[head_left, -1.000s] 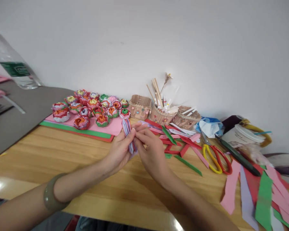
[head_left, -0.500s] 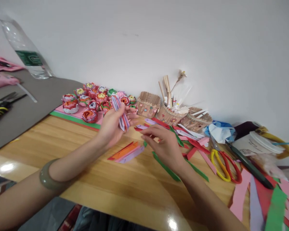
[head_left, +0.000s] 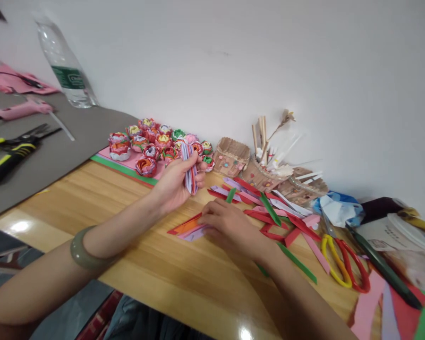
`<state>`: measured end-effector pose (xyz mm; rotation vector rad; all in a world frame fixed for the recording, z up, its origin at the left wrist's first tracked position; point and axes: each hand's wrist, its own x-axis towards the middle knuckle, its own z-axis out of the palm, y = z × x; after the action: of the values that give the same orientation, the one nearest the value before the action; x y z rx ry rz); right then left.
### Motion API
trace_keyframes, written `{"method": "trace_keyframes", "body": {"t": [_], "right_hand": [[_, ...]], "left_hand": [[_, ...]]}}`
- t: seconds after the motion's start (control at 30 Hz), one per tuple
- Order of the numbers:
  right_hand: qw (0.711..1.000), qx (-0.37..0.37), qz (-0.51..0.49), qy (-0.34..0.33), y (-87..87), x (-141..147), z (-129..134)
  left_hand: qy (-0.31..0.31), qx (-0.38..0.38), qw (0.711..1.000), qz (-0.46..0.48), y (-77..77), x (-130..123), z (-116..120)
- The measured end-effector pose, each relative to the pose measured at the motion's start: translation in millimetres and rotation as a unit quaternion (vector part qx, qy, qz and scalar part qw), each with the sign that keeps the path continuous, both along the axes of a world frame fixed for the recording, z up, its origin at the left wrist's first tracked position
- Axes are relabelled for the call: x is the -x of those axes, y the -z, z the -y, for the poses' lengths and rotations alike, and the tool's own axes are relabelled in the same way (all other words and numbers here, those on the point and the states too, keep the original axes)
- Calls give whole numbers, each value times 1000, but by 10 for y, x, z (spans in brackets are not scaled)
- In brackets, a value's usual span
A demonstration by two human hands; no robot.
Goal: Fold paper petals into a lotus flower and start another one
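Observation:
My left hand [head_left: 177,182] is closed around a bundle of folded paper strips [head_left: 189,172] in purple, white, red and orange, held upright above the table. To its right, my right hand [head_left: 230,224] reaches low over the tabletop with curled fingers. Its fingertips are at the right end of a small fan of folded strips [head_left: 186,229] in red, orange, pink and lilac, and they hide that end. More loose folded strips [head_left: 269,210] in red, green, pink and white lie scattered beyond the right hand.
Several folded paper flowers [head_left: 150,151] stand on coloured sheets [head_left: 127,170]. Decorated baskets [head_left: 230,158] line the wall. Scissors [head_left: 345,264], a dark green tool [head_left: 382,264] and a white tub [head_left: 400,233] lie right. Pliers [head_left: 17,151], a pink glue gun [head_left: 24,109] and a bottle [head_left: 67,71] are left.
My right hand has moved down and left onto the fan of strips. My left hand still holds its bundle, now turned more upright. The view has shifted, so things sit further right.

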<state>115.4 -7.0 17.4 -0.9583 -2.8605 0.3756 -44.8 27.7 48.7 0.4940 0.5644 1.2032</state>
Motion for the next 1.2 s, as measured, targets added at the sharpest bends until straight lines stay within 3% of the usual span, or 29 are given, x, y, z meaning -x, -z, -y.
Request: {"method": "trace_keyframes", "body": {"t": [0.17, 0.43, 0.67, 0.97, 1.03, 1.1, 1.2], "right_hand": [[999, -40, 14, -18, 95, 33, -11], [998, -61, -5, 0, 26, 102, -47], [999, -45, 4, -14, 134, 164, -133], [994, -95, 50, -4, 203, 231, -159], [996, -75, 14, 46, 221, 185, -167], [987, -26, -78, 140, 215, 97, -175], [917, 123, -278, 258, 150, -68, -155]], "left_hand": [[3, 5, 1000, 11, 15, 4, -6], [-1, -23, 1000, 9, 72, 15, -22], [0, -28, 1000, 10, 85, 16, -26], [5, -34, 999, 7, 87, 18, -28], [3, -40, 999, -2, 81, 20, -26], [-5, -47, 999, -14, 72, 19, -20], [-31, -64, 997, -40, 83, -7, 6]]}}
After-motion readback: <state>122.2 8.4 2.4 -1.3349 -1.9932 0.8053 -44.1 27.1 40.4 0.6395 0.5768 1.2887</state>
